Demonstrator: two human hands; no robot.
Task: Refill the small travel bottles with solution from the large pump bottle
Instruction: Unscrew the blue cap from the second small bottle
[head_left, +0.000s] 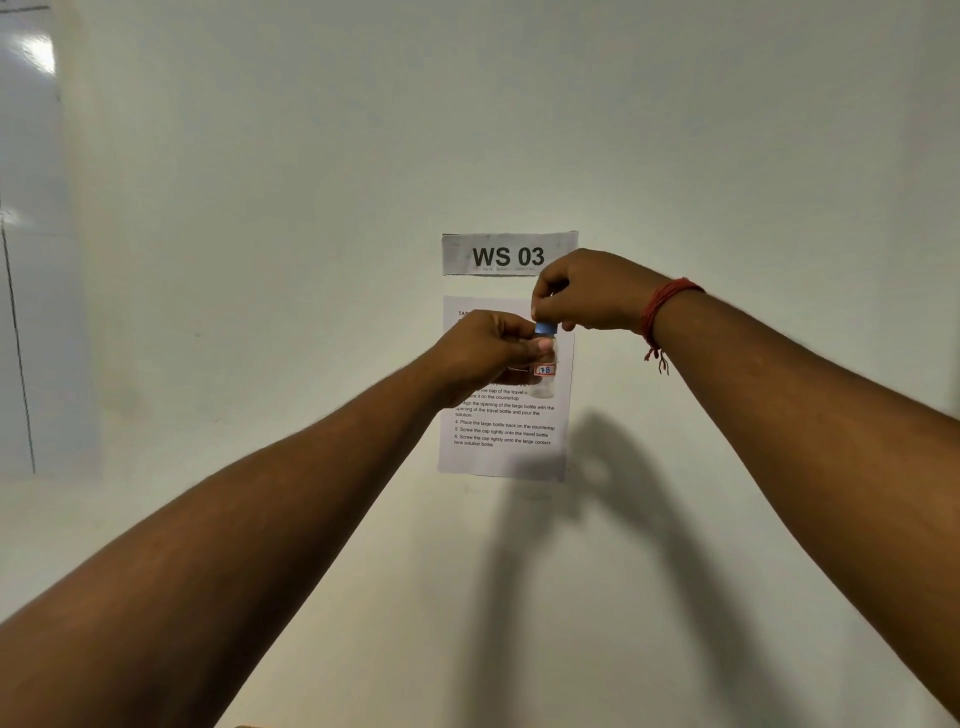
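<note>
Holding: both hands are raised in front of a pale wall, working on one small travel bottle (544, 366) between them.
Left hand (485, 353): closed around the bottle's clear body, thumb pressed just under the cap, keeping the bottle upright.
Right hand (587, 291): fingertips pinched shut on the blue cap (545, 328) from above; a red thread band (660, 312) sits on that wrist.
Bottle: in the air, well up from any surface, in front of a printed instruction sheet (504, 426); a small red-edged label on it reads something like "7B". How full it is cannot be told, as the clear body blends with the paper behind.
Cap: seated on the bottle's neck, touching it; whether it is tight or loose does not show.
Background: a sign reading "WS 03" (509, 254) is taped above the sheet.
Large pump bottle: not in view.
Step in hand: probably twisting the cap, either off before filling or back on after; the grip fits both.
Next move: calls for a steady left-hand hold while the right turns, keeping the bottle upright so nothing spills.
</note>
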